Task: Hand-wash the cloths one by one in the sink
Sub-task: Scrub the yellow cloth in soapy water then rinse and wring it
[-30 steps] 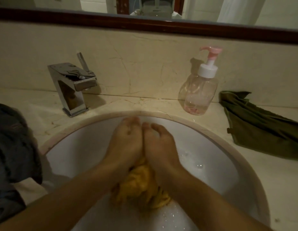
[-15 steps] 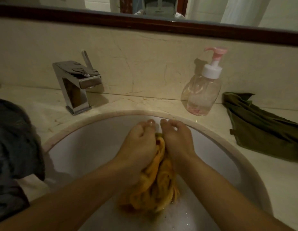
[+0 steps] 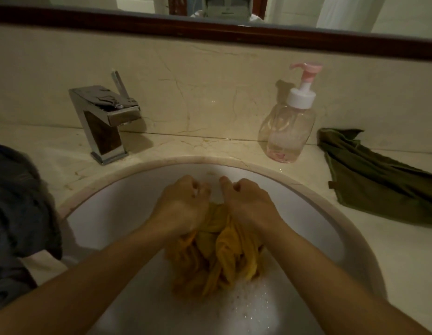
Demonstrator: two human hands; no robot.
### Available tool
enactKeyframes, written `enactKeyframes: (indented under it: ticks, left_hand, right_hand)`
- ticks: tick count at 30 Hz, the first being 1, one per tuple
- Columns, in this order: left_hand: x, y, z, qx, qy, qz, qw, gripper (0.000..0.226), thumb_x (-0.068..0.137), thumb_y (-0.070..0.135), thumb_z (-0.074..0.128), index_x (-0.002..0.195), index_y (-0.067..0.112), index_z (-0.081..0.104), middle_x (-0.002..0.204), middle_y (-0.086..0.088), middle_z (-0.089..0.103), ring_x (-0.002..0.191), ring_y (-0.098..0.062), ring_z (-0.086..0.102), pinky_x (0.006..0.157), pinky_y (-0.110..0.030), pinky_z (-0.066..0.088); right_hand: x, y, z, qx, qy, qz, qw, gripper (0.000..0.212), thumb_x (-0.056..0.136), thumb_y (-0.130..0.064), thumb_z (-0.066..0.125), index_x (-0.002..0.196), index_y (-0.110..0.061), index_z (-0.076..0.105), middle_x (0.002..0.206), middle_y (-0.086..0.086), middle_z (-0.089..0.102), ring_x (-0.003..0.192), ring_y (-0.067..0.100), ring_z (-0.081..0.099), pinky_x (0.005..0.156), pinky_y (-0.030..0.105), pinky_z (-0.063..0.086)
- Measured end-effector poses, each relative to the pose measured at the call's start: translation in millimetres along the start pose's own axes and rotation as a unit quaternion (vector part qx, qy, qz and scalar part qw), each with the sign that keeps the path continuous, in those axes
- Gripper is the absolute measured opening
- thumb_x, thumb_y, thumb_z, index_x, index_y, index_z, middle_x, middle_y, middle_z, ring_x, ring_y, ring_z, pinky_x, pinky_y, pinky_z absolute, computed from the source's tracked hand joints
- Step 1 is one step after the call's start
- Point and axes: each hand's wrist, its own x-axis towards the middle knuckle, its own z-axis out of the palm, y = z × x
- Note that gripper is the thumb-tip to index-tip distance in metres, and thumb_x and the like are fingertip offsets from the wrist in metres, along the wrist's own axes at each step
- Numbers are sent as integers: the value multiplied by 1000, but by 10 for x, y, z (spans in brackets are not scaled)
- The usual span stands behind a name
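Gripping the top end of the yellow cloth (image 3: 224, 252) with both hands, fingers curled tight round it. Holding the left hand (image 3: 183, 209) and the right hand (image 3: 246, 204) side by side inside the white sink (image 3: 113, 213), close but not touching. Letting the rest hang down and back toward the body, long way running from the fists to the bubbly sink bottom. Lying just as near to either hand, bunched under and between them. Probably getting ready to rub fist against fist. Leaving a green cloth (image 3: 379, 184) and a dark cloth (image 3: 16, 201) waiting on the counter (image 3: 391, 262).
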Motion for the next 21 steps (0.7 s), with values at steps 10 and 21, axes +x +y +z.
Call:
enactKeyframes:
  ticks: [10, 21]
  left_hand:
    - [12, -262, 44, 331, -247, 161, 897, 31, 89, 33, 60, 118, 22, 63, 119, 2, 60, 109, -22, 60, 94, -39, 51]
    - [136, -526, 178, 414, -303, 119, 850, 85, 73, 44, 70, 148, 36, 31, 156, -5, 28, 138, -34, 37, 110, -46, 41]
  right_hand:
    - [-80, 53, -60, -431, -251, -124, 858, 15, 93, -24, 66, 86, -14, 57, 86, 2, 57, 73, 19, 57, 67, 31, 49]
    - [194, 303, 95, -345, -203, -99, 911, 57, 91, -39, 66, 142, -17, 54, 141, 12, 54, 121, 33, 58, 95, 41, 53]
